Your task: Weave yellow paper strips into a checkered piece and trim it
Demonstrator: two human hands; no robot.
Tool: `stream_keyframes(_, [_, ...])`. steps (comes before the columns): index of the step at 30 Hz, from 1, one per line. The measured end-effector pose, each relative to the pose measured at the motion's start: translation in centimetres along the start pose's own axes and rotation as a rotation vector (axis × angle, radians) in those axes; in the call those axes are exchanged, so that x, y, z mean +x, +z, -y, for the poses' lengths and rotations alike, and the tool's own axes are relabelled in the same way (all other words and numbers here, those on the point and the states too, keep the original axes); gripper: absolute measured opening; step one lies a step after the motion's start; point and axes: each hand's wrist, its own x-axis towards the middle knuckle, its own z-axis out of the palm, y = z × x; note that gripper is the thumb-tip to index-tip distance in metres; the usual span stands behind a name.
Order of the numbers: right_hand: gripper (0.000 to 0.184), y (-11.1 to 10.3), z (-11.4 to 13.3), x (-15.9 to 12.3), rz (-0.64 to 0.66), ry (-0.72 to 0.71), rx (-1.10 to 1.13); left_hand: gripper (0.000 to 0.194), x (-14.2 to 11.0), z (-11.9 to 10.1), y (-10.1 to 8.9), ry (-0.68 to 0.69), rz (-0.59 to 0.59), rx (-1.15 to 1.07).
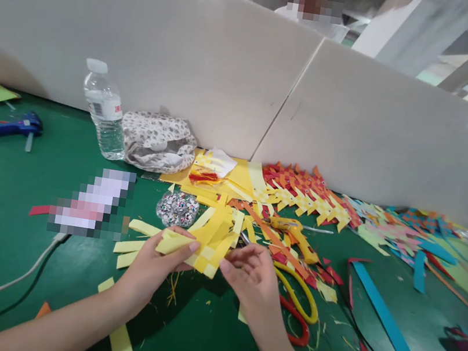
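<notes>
A partly woven piece of yellow paper strips (210, 252) is held up above the table, with a checkered corner of light and deeper yellow facing me. My left hand (156, 262) grips its left side, thumb on top over a folded pale strip. At the right edge, my right hand (257, 280) has its thumb and fingers closed on the paper. Loose pale yellow strips (129, 246) lie left of the weave. Beside my right hand are scissors (300, 296) with yellow and red handles, their blades mostly hidden.
Behind the weave lie a bag of googly eyes (177, 208), a yellow glue gun (295, 235) and finished red-orange woven pieces (298, 184). A water bottle (105, 112), patterned cloth pouch (157, 143), charging phone (93, 201) and blue glue gun (8, 127) sit leftward. A white partition (170, 43) borders the table.
</notes>
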Motion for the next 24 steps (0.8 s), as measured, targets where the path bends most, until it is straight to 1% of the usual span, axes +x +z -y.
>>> stream_keyframes(2, [0.039, 0.20, -0.30, -0.02, 0.044, 0.035, 0.034, 0.025, -0.25, -0.03, 0.27, -0.018, 0.027, -0.002])
stream_keyframes(6, [0.037, 0.13, -0.66, 0.20, 0.019, 0.013, 0.093, 0.028, -0.67, -0.32, 0.79, -0.064, 0.030, 0.020])
stream_keyframes(9, [0.037, 0.04, -0.74, 0.15, 0.027, 0.019, 0.076, 0.032, -0.66, -0.34, 0.82, -0.089, 0.033, 0.046])
stream_keyframes(14, [0.035, -0.01, -0.52, -0.03, 0.079, 0.037, -0.010, 0.032, -0.50, -0.15, 0.51, -0.027, 0.086, 0.138])
stream_keyframes(20, [0.038, -0.30, -0.18, 0.15, 0.050, 0.064, -0.013, 0.031, -0.79, -0.51, 0.70, -0.030, 0.049, 0.197])
stream_keyframes(22, [0.036, -0.32, -0.07, 0.06, 0.083, 0.041, -0.025, 0.030, -0.76, -0.38, 0.62, -0.029, 0.030, 0.200])
stream_keyframes(24, [0.037, -0.28, 0.01, -0.08, 0.158, 0.026, -0.056, 0.029, -0.70, -0.13, 0.47, -0.031, 0.044, 0.198])
